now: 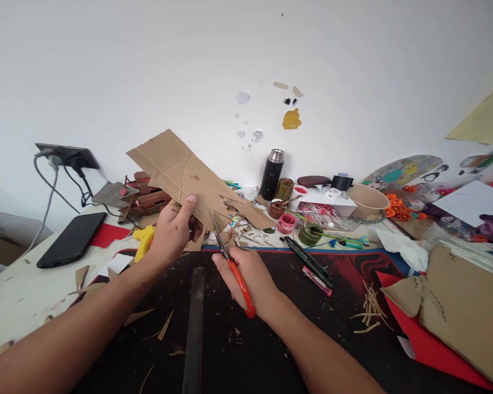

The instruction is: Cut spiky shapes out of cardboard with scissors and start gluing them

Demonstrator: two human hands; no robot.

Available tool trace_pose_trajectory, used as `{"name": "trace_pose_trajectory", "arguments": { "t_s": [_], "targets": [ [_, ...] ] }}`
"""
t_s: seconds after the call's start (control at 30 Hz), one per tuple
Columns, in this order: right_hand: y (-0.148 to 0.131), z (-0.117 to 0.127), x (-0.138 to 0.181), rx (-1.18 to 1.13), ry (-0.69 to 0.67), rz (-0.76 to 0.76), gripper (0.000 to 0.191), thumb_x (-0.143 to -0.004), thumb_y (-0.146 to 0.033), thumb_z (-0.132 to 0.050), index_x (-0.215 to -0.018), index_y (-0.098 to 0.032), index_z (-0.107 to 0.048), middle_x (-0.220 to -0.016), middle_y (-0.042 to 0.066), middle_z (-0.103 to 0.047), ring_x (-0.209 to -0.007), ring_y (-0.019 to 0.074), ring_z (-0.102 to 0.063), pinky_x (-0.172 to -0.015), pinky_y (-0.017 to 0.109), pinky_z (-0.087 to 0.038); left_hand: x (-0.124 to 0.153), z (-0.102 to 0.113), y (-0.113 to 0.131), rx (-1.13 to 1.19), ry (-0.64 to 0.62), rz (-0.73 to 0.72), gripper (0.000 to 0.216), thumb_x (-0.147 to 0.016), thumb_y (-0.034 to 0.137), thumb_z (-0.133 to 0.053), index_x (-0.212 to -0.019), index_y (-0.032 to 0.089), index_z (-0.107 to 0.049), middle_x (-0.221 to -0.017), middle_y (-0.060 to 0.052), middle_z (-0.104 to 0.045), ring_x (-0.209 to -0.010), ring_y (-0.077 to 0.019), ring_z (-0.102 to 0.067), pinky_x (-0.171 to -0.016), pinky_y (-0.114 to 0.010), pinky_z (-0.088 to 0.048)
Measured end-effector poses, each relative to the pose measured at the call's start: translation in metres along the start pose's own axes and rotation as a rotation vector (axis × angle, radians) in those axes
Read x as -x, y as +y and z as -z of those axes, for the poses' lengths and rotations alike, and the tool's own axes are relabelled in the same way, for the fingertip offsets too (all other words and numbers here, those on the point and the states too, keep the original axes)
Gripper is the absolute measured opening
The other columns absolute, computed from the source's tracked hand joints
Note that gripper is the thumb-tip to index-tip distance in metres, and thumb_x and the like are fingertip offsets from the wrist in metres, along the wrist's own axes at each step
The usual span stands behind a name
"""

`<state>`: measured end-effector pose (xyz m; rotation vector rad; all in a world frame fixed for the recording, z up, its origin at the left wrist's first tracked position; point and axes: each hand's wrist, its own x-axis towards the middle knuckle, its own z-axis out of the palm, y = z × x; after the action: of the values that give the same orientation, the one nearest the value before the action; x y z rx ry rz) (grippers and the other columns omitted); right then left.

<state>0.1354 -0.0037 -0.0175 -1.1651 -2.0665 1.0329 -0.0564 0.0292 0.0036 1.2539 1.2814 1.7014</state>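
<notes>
My left hand (176, 229) grips a flat piece of brown cardboard (191, 175) by its lower edge, thumb on the near face, and holds it tilted above the table. A strip at the cardboard's right side juts out, partly separated from the rest. In my right hand (248, 276) is a pair of scissors (239, 282) with orange handles, its blades pointing up and left at the cardboard's lower edge. Below the hands a dark metal ruler (194, 328) lies on the black mat (238, 361), among small cardboard scraps.
A black phone (72, 239) and a yellow glue gun (143, 241) lie at left. Along the wall stand a black flask (272, 174), paint jars (286, 222) and a bowl (368, 201). A green cutter (308, 261) rests on the mat; more cardboard (468, 312) lies at right.
</notes>
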Motion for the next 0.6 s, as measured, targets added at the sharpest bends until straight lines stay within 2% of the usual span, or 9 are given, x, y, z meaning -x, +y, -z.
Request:
{"name": "trace_pose_trajectory", "arguments": {
  "t_s": [0.2,0.43,0.6],
  "targets": [
    [0.000,-0.003,-0.001,0.036,0.029,-0.017,0.042,-0.100,-0.038,-0.069,-0.068,-0.023,-0.045,-0.058,-0.004,-0.044,-0.057,0.0138,-0.039,-0.059,0.027,-0.030,0.000,-0.003,0.003,0.052,0.016,0.016,0.034,-0.100,0.050,-0.067,-0.081,0.024,-0.055,-0.040,0.009,-0.041,-0.028,-0.0135,-0.042,-0.031,-0.024,-0.031],
    [0.007,-0.011,-0.004,0.098,0.064,-0.028,0.028,-0.101,-0.027,-0.065,-0.074,-0.021,-0.058,-0.061,-0.002,-0.055,-0.059,0.0150,-0.052,-0.062,0.026,-0.035,-0.001,-0.001,-0.002,0.028,-0.003,0.031,0.035,-0.103,0.050,-0.062,-0.082,0.023,-0.055,-0.041,0.007,-0.048,-0.029,-0.0128,-0.043,-0.032,-0.023,-0.031],
    [0.010,-0.008,-0.004,0.031,-0.008,-0.008,0.033,-0.104,-0.036,-0.065,-0.074,-0.022,-0.057,-0.057,-0.003,-0.055,-0.054,0.0150,-0.056,-0.057,0.024,-0.038,-0.002,-0.001,-0.002,0.029,-0.015,0.027,0.033,-0.102,0.049,-0.062,-0.084,0.023,-0.054,-0.042,0.009,-0.047,-0.029,-0.0125,-0.043,-0.032,-0.022,-0.030]
  ]
}}
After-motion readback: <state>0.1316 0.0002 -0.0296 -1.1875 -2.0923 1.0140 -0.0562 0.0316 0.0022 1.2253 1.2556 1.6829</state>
